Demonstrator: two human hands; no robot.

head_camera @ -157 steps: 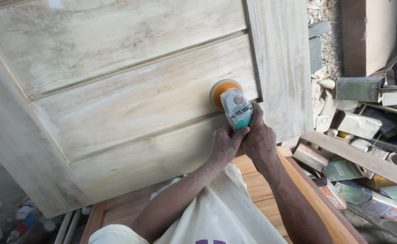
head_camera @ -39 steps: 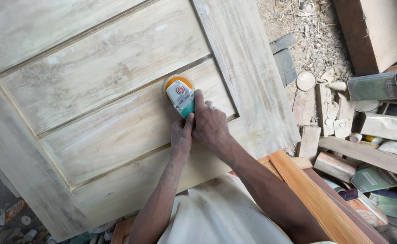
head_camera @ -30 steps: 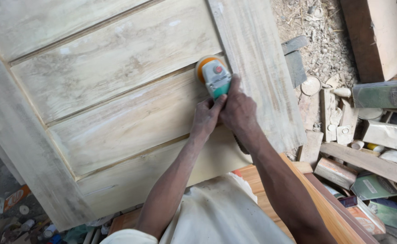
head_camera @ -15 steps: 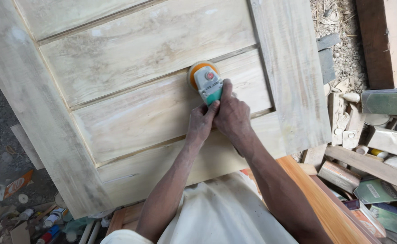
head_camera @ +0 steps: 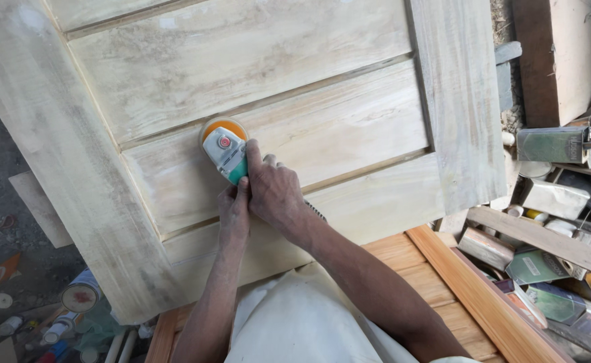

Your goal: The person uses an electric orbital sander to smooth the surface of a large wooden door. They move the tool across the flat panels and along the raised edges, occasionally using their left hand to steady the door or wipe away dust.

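A pale wooden door [head_camera: 322, 134] with raised horizontal panels lies flat under me. On its middle panel rests a small hand sander [head_camera: 225, 147], grey and green with a red button and an orange round disc. My right hand [head_camera: 274, 191] wraps the sander's rear body from the right. My left hand [head_camera: 233, 210] pinches the same body from below. The disc sits near the left end of the panel, close to the door's left stile.
A reddish-orange wooden frame [head_camera: 473, 289] lies beneath the door at lower right. Tins, boxes and wood offcuts [head_camera: 551, 195] crowd the right side. Cans and bottles [head_camera: 73, 302] litter the ground at lower left. A white cloth [head_camera: 302, 323] covers my lap.
The sander and both hands have slid left along the middle panel, from near the right stile towards the left stile. Both hands keep their hold.
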